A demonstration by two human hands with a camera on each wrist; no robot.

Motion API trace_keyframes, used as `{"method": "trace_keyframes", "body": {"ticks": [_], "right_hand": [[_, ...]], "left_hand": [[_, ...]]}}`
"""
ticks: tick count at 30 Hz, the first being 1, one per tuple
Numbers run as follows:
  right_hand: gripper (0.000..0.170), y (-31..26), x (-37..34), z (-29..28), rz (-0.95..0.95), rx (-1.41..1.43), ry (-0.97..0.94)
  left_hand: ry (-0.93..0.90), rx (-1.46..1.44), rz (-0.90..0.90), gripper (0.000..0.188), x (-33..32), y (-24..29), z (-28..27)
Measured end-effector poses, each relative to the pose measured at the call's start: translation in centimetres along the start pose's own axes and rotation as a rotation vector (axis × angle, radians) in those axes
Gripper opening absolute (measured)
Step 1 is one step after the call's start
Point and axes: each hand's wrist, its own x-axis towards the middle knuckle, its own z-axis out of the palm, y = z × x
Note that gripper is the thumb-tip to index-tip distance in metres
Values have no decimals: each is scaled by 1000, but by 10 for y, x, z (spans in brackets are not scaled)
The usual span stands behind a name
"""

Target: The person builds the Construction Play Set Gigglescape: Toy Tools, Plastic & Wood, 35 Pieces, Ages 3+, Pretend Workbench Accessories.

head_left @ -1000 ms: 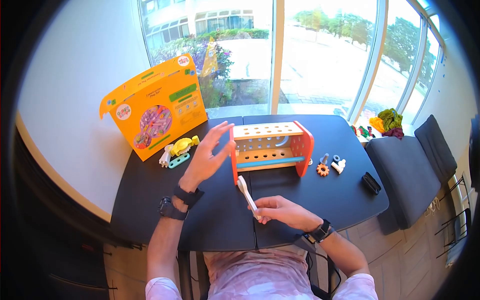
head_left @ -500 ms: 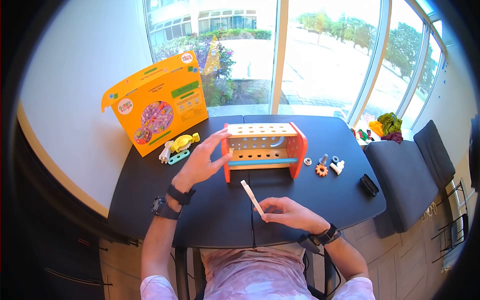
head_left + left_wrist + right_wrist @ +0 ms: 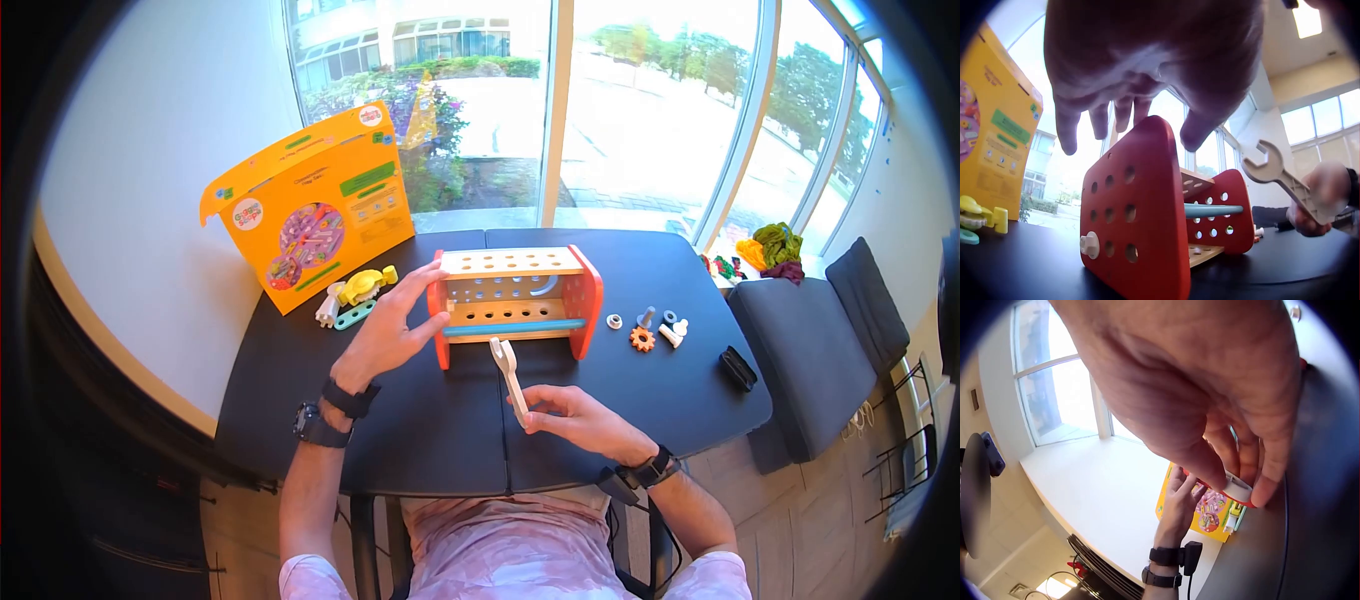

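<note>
A wooden toy bench with red perforated end panels (image 3: pixel 583 305) and a blue bar (image 3: pixel 515 327) stands upright on the table. The left hand (image 3: pixel 388 335) touches its left end, fingers extended over the top edge and thumb by the front. In the left wrist view that hand (image 3: pixel 1154 69) spreads above the red panel (image 3: pixel 1141 212), which has a white bolt head (image 3: pixel 1090 245) in a lower hole. Before the bench, the right hand (image 3: pixel 585 425) pinches the handle of a pale toy wrench (image 3: pixel 509 370), its forked end up. The right wrist view shows the wrench's handle end (image 3: pixel 1238 489) between thumb and fingers.
An orange box (image 3: pixel 320 215) stands at the back left, beside yellow (image 3: pixel 362 287) and teal (image 3: pixel 356 315) toy pieces. Right of the bench lie an orange gear (image 3: pixel 642 340), grey and white pieces, and a black case (image 3: pixel 739 368).
The bench has shifted left along the table with the left hand at its end. The right hand has moved slightly right, and the wrench has turned so its forked end shows.
</note>
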Motion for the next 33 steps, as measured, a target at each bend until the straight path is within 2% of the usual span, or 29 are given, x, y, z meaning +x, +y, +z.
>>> {"method": "trace_keyframes", "body": {"ticks": [1,4,8,9,11,16,17,21,25,30,33], "right_hand": [[40,0,0,-1,-12,-7,8],[39,-11,-2,1,-54,1,27],[42,-17,-1,8,-128,153,25],[43,-20,0,9,-137,193,5],[44,-24,1,12,-147,246,-19],[38,-24,4,15,-130,190,13],[36,-26,2,13,-135,84,60],[25,-27,-9,-19,-202,-312,299],[21,-38,-27,-76,-149,-590,572],[19,-16,-39,-176,-125,-919,900],[21,14,-40,-242,0,-1219,898]], "left_hand": [[17,35,26,63,1,4,1],[274,168,106,46,-1,35,2],[125,-19,49,14,-19,71,11],[-37,-32,-53,19,-23,88,11],[-167,-242,-189,20,-33,95,30],[-42,-702,-255,21,-42,91,55],[-13,-796,-273,20,-43,88,56],[-48,-692,-434,22,-41,89,36],[-77,-573,-420,24,-50,78,34],[-135,-480,-426,25,-55,75,34],[-157,-468,-428,25,-54,74,36]]}}
